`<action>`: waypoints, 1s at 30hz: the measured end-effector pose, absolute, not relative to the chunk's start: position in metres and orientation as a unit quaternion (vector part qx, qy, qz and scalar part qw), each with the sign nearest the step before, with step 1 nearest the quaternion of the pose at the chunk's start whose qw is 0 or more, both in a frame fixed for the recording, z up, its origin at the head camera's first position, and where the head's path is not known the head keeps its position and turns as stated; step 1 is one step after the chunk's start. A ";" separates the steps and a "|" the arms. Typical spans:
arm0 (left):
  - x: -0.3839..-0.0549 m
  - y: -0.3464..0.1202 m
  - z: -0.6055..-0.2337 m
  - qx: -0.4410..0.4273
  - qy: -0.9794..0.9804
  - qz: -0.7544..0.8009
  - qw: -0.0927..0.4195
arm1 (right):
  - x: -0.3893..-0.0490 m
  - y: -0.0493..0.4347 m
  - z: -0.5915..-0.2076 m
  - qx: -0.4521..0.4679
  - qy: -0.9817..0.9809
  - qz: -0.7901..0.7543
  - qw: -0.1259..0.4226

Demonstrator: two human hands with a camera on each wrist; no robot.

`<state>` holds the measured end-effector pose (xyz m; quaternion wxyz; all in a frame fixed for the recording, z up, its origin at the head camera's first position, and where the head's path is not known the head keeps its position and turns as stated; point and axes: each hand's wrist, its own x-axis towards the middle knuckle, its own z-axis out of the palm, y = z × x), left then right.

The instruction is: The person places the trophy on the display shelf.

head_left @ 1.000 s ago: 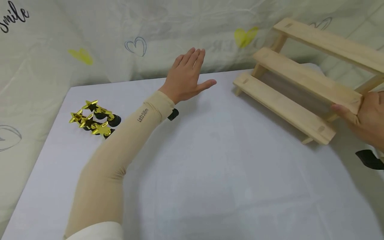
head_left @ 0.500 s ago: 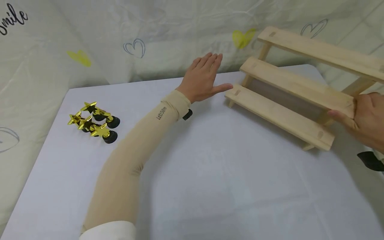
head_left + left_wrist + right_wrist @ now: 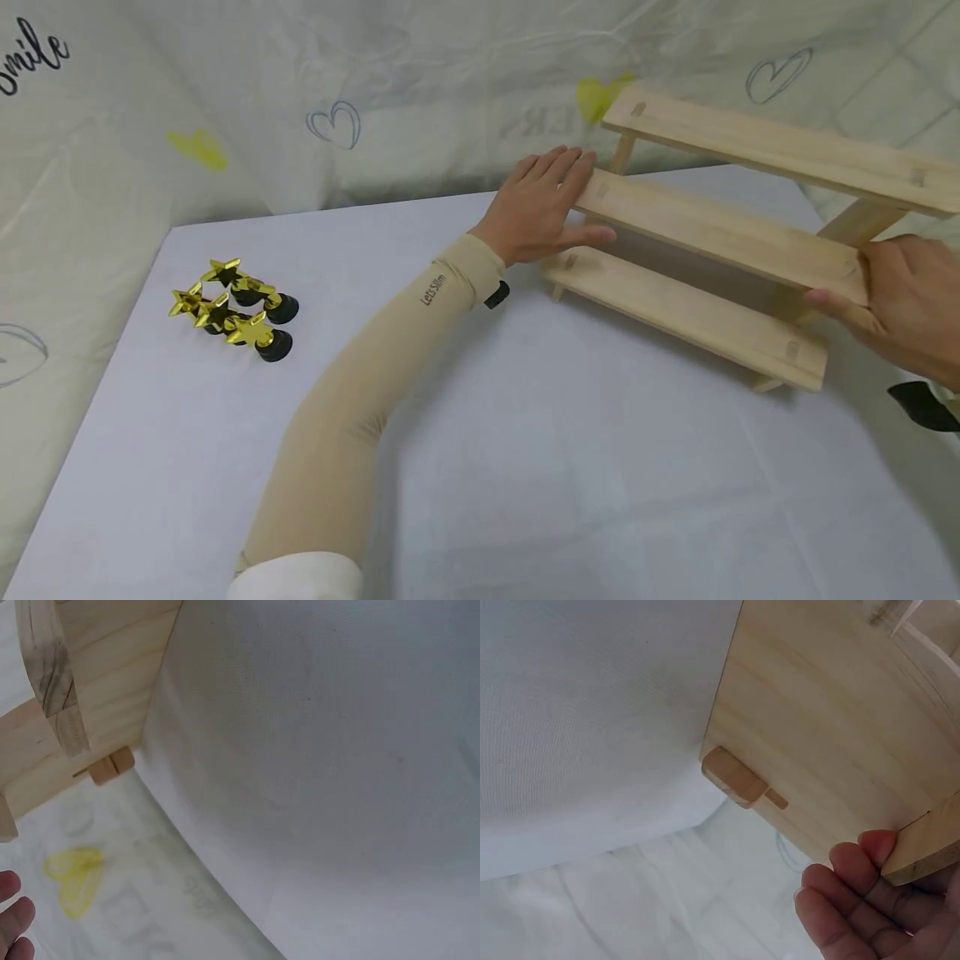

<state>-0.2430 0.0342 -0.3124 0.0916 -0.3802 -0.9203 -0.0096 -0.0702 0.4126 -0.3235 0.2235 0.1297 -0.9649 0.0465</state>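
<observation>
A three-tier wooden display stand (image 3: pixel 712 223) stands slantwise at the right of the table in the head view. My right hand (image 3: pixel 911 300) grips the right end of its middle tier, thumb along the front. In the right wrist view those fingers (image 3: pixel 847 900) curl at the end of a board, beside the stand's side panel (image 3: pixel 817 727). My left hand (image 3: pixel 536 208) is at the other end of the middle tier, fingers straight and thumb spread out in front. The left wrist view shows its fingertips (image 3: pixel 15 922) below the stand's left side panel (image 3: pixel 112 660).
Several gold star trophies (image 3: pixel 251 332) with black bases lie clustered at the left of the white-covered table (image 3: pixel 525 483). A pale backdrop sheet (image 3: pixel 435 75) with hearts and lettering hangs behind the back edge.
The stand has shifted left and turned, its left end coming nearer, with my right hand still gripping it. My left hand has moved right, up to the stand's left end.
</observation>
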 end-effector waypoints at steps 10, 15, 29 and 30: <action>-0.243 0.043 -0.320 -0.420 -0.892 -0.022 0.165 | -0.075 0.412 -0.323 0.159 -0.965 0.057 0.198; -0.245 0.038 -0.319 -0.423 -0.887 -0.012 0.186 | -0.081 0.411 -0.321 0.167 -0.968 0.051 0.180; -0.241 0.013 -0.322 -0.423 -0.879 0.038 0.217 | -0.118 0.401 -0.320 0.320 -0.914 0.040 0.247; -0.240 0.011 -0.323 -0.418 -0.879 0.036 0.226 | -0.119 0.400 -0.320 0.314 -0.919 0.040 0.235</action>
